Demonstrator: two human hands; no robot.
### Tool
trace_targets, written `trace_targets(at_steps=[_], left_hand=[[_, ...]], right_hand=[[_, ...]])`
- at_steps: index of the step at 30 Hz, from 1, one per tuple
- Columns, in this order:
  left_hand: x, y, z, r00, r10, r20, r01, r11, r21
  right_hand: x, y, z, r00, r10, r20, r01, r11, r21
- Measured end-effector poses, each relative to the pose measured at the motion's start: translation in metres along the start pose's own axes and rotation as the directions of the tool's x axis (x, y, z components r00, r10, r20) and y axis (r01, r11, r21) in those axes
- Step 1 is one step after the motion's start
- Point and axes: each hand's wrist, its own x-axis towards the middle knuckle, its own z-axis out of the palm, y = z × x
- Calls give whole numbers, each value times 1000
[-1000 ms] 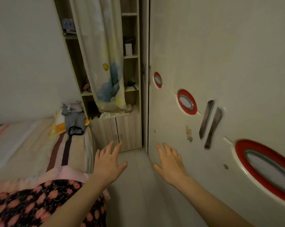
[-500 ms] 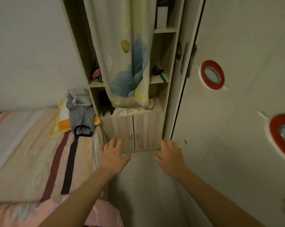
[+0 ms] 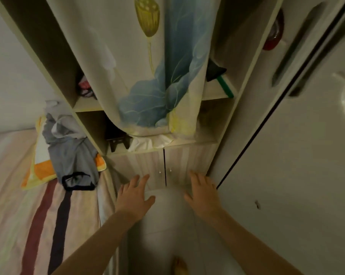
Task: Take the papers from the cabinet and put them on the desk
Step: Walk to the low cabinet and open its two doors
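Before cabinet (image 3: 159,167) doors | left hand (image 3: 133,197), right hand (image 3: 202,195) | fingers spread, empty

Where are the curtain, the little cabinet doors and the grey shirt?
curtain (image 3: 148,76): head view, blue flower print.
cabinet doors (image 3: 164,167): head view, gap between the doors.
grey shirt (image 3: 70,149): head view, middle of the fabric.

Dim, soft blur — edges bowed (wide-angle)

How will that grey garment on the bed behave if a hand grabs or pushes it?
The grey garment is probably floppy: it lies crumpled and draped over the orange-and-white cloth. Likely light, so a pinch would lift it, trailing. A push would probably bunch it, maybe dragging the cloth beneath along the bed.
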Motion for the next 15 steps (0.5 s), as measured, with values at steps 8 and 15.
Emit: trace_targets(at_steps=[8,15], left_hand=[[155,1,45,988,-150,36,153,982,-107],[260,-18,79,998,-49,-44,50,999,11]], right_hand=[[169,16,42,998,-26,63,25,1000,17],[262,18,92,994,-94,61,96,995,-24]])
